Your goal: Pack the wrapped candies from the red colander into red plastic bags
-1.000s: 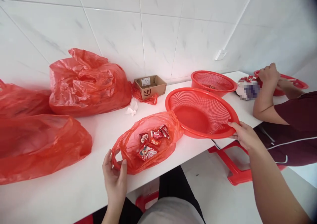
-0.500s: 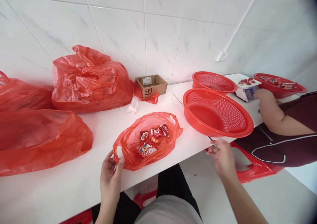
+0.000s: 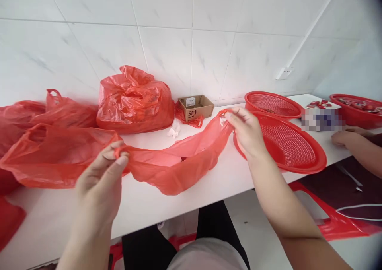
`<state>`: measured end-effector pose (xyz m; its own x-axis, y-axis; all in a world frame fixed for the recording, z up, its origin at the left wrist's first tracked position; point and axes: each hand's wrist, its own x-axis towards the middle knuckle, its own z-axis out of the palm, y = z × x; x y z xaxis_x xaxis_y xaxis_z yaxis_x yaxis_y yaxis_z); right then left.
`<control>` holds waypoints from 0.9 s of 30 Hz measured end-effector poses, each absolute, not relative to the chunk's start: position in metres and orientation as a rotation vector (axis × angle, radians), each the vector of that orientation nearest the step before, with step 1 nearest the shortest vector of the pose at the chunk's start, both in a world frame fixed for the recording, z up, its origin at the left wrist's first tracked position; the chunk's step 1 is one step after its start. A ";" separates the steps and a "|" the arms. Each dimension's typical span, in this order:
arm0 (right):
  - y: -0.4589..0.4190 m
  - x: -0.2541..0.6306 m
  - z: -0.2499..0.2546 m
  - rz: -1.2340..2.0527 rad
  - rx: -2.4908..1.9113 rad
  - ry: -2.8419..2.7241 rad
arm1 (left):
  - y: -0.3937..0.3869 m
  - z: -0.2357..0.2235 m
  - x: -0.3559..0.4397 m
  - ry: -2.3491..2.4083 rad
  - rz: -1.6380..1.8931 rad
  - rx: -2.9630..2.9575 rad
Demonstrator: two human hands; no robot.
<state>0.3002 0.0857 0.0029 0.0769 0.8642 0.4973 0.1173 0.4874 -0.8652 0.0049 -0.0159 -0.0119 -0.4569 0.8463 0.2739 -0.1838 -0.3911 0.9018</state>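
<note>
My left hand [image 3: 100,178] pinches one handle of a thin red plastic bag [image 3: 176,170], and my right hand [image 3: 246,131] pinches the other handle. The bag hangs stretched wide between them, just above the white table [image 3: 167,218]. Its sagging body hides nearly all the wrapped sweets inside, with only a small sliver showing through the opening. A red mesh colander [image 3: 288,142] lies tilted on the table, partly behind my right hand and touching it or very close.
A second red colander [image 3: 273,105] stands behind, and a red basin of sweets [image 3: 356,111] sits at the far right near a co-worker's hand [image 3: 346,138]. Full red bags [image 3: 134,103] line the tiled wall beside a cardboard box [image 3: 196,107]. A red stool [image 3: 331,218] stands below.
My hands have lifted the bag by its handles and pulled it wide, covering the sweets. My right hand has left the colander. The co-worker's hand has dropped lower.
</note>
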 end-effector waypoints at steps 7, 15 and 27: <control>0.073 0.276 0.076 0.678 -0.743 -1.679 | -0.006 0.043 0.012 0.781 1.776 1.293; 0.032 0.213 0.083 0.657 -0.328 -2.218 | 0.002 0.048 0.045 0.906 0.916 1.714; 0.038 0.229 0.020 1.017 -0.538 -2.015 | 0.000 0.018 0.027 1.071 0.871 1.363</control>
<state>0.2293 0.0383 0.0197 -0.5909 0.6592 0.4651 0.0177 0.5870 -0.8094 0.0265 0.0001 0.0179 0.3107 0.9466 -0.0857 0.1095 0.0539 0.9925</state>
